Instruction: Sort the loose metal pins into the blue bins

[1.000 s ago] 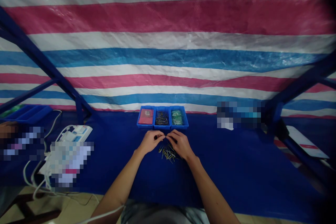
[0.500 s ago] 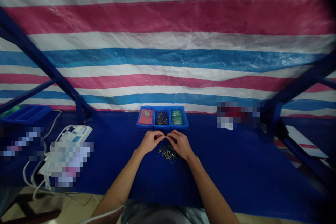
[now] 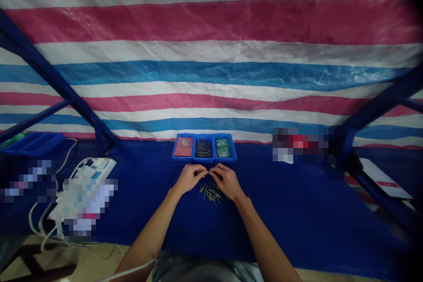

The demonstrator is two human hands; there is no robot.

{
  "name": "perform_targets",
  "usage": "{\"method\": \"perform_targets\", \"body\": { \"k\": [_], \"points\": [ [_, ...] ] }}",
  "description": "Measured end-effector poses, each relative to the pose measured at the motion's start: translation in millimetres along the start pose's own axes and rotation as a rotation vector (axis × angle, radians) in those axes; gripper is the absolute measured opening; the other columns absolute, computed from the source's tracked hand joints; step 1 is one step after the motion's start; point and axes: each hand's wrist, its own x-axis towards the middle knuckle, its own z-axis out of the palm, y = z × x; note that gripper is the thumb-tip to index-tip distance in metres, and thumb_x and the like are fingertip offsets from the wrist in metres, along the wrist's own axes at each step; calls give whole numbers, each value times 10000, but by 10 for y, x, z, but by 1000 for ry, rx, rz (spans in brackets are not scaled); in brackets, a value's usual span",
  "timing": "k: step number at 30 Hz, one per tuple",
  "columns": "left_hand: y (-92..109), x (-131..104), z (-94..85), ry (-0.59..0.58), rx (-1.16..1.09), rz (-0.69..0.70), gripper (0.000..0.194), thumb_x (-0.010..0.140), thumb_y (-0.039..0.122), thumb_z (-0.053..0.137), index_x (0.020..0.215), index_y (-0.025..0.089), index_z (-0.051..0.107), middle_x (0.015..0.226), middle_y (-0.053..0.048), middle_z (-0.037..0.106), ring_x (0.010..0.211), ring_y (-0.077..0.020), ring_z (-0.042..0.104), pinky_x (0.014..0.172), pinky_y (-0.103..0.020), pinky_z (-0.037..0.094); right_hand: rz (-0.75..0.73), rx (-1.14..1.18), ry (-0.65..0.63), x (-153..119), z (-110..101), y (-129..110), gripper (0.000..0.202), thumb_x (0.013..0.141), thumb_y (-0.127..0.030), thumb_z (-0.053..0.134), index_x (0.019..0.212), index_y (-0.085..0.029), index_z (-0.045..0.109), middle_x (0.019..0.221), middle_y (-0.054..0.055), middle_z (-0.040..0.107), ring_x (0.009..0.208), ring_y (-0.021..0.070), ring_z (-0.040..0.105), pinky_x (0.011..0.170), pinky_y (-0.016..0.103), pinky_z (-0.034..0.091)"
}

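Note:
My left hand [image 3: 189, 179] and my right hand [image 3: 226, 180] meet fingertip to fingertip over the blue tabletop. Each is closed in a pinch, and whatever lies between the fingertips is too small to make out. Just below them, partly under my right hand, lies a loose pile of thin brass-coloured and dark metal pieces [image 3: 211, 194], like screws or pins. Beyond my hands stand three blue bins side by side. The middle bin [image 3: 204, 160] holds similar thin metal pieces, the left bin [image 3: 183, 159] a pink-red item, the right bin [image 3: 226, 159] green-and-white packets.
To the left lie a white power strip [image 3: 105, 165] and white cables [image 3: 35, 218], near a blue divided tray [image 3: 35, 144]. Blue metal frame bars [image 3: 77, 103] slant at both sides. A striped tarp [image 3: 211, 22] hangs behind. A white board [image 3: 385, 178] lies at the right.

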Motion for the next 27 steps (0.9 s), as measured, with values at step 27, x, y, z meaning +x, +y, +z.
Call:
{"method": "perform_targets", "body": {
  "k": [27],
  "points": [
    [8,-1,2,-7,0,-12,304,951,400,569,873,158,735,798,-33,733,674,-143,610,630,-221,424,-19,-2,0,-4,10,10,221,1012,-312,514,1038,-253,725,934,52,687,831,182,660,778,297,515]
  ]
}}
